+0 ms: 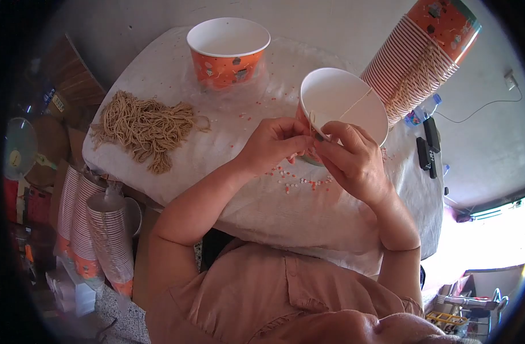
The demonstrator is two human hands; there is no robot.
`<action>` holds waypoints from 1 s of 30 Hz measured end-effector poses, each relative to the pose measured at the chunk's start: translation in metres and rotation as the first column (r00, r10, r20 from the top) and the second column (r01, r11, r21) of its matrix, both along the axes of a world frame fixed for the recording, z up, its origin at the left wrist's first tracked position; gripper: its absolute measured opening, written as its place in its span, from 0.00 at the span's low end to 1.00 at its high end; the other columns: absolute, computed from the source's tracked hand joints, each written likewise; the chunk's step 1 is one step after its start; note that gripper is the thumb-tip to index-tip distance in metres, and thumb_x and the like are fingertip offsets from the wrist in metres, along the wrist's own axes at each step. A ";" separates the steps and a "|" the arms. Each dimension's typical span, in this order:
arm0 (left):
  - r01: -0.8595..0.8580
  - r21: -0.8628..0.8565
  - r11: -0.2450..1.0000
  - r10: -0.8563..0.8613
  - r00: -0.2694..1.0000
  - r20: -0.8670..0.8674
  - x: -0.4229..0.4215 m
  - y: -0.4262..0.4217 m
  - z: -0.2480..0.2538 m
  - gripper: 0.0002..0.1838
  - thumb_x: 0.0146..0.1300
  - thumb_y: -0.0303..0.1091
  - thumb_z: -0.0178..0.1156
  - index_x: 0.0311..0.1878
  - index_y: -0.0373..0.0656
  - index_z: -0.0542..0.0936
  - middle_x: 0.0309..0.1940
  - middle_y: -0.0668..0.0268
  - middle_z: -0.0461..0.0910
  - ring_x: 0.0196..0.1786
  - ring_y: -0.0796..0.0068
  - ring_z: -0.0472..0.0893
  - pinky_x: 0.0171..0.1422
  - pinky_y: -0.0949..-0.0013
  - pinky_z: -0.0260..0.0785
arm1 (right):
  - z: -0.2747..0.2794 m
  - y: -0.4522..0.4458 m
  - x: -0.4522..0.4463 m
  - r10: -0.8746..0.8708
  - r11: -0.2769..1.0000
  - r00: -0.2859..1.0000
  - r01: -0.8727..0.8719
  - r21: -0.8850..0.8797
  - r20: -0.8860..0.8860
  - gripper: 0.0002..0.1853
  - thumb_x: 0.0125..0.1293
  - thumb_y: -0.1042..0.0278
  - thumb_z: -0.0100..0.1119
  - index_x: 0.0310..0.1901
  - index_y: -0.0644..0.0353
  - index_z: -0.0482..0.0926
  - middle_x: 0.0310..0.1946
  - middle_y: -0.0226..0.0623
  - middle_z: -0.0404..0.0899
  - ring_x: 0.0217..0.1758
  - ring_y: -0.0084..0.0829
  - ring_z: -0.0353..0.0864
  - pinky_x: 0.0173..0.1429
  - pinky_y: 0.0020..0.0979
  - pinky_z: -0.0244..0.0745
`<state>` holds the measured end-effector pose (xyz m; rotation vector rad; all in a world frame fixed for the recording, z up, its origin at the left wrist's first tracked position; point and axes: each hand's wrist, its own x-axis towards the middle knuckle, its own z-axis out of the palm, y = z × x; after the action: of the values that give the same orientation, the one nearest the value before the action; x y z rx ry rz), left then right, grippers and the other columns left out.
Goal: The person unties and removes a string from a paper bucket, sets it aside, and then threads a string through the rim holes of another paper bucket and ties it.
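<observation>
A white-lined paper bucket [345, 94] with an orange printed outside stands tilted toward me on the table. A thin string [356, 103] runs across its inside from the far rim to the near rim, where a small loop shows. At that near rim, my left hand [276, 143] is closed, thumb and forefinger pinching the string just outside the wall. My right hand [354, 157] is also closed at the rim beside it, fingertips pinched on the string. The fingertips partly hide the string's end.
A heap of tan strings [145, 126] lies on the cloth-covered table [331, 215]. Another orange bucket [228, 69] stands at the back. A tall leaning bucket stack [411, 63] is at right, near a bottle [423, 112]. Small red and white bits [302, 180] are scattered; more stacks [105, 229] stand at lower left.
</observation>
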<state>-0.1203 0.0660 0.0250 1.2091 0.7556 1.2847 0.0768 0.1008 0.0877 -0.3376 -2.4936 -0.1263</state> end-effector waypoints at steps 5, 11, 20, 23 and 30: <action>-0.030 -0.001 1.000 0.030 0.999 -0.034 0.000 0.002 -0.002 0.07 0.64 0.31 0.63 0.39 0.37 0.82 0.27 0.69 0.79 0.26 0.87 0.73 0.29 0.79 0.68 | 0.001 0.000 0.002 0.011 1.000 1.000 -0.011 0.008 0.009 0.15 0.49 0.75 0.66 0.42 0.56 0.83 0.43 0.33 0.75 0.41 0.34 0.81 0.43 0.36 0.79; -0.045 -0.020 0.999 0.045 0.999 -0.009 0.000 0.001 -0.002 0.07 0.65 0.31 0.62 0.39 0.38 0.82 0.29 0.69 0.81 0.27 0.87 0.74 0.29 0.79 0.68 | 0.003 -0.003 0.007 0.017 0.999 1.000 -0.018 0.029 0.022 0.15 0.51 0.75 0.65 0.43 0.56 0.83 0.43 0.33 0.74 0.40 0.32 0.81 0.44 0.36 0.79; -0.053 -0.013 0.999 0.053 0.999 0.005 0.001 -0.001 0.000 0.07 0.65 0.30 0.62 0.40 0.36 0.81 0.27 0.71 0.78 0.26 0.86 0.72 0.29 0.78 0.68 | 0.003 0.002 0.016 -0.043 0.998 0.996 0.040 0.042 0.073 0.15 0.50 0.75 0.65 0.43 0.56 0.82 0.47 0.34 0.74 0.44 0.35 0.80 0.52 0.39 0.76; -0.056 -0.027 0.998 0.056 0.998 -0.010 0.000 -0.001 0.002 0.07 0.65 0.31 0.62 0.40 0.37 0.81 0.27 0.71 0.77 0.26 0.86 0.72 0.29 0.78 0.67 | 0.002 -0.001 0.014 -0.092 0.995 0.995 0.090 0.043 0.035 0.15 0.51 0.73 0.67 0.43 0.56 0.82 0.48 0.35 0.74 0.46 0.37 0.79 0.56 0.43 0.74; 0.047 -0.022 0.999 -0.046 0.999 0.023 0.003 -0.001 -0.001 0.09 0.65 0.36 0.63 0.42 0.40 0.83 0.31 0.72 0.82 0.30 0.88 0.75 0.30 0.79 0.69 | -0.009 0.000 0.007 -0.056 0.997 0.996 0.060 0.054 -0.066 0.14 0.51 0.71 0.68 0.42 0.55 0.81 0.47 0.35 0.75 0.46 0.35 0.78 0.61 0.48 0.71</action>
<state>-0.1175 0.0653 0.0235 1.1857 0.7199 1.2466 0.0841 0.1005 0.0786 -0.3847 -2.4127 -0.2052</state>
